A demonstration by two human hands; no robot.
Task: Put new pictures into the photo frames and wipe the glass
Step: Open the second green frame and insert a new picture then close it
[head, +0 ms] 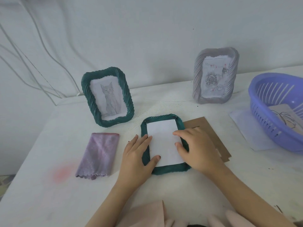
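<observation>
A dark green frame [146, 126] lies face down on the white table, with a white sheet of paper [162, 141] set in its back opening. My left hand [137, 154] lies flat on the frame's left edge, thumb on the paper's lower left corner. My right hand [196, 149] presses its fingertips on the paper's right side and the frame's right rim. The brown backing board [213, 128] lies under and to the right of that hand. A folded purple cloth [98, 154] lies to the left.
A green frame with a cat picture [107, 97] stands at the back left. A grey frame with a rose picture [214, 76] stands at the back right. A blue plastic basket [270, 115] holding a picture sits at the right edge on white paper [246, 126].
</observation>
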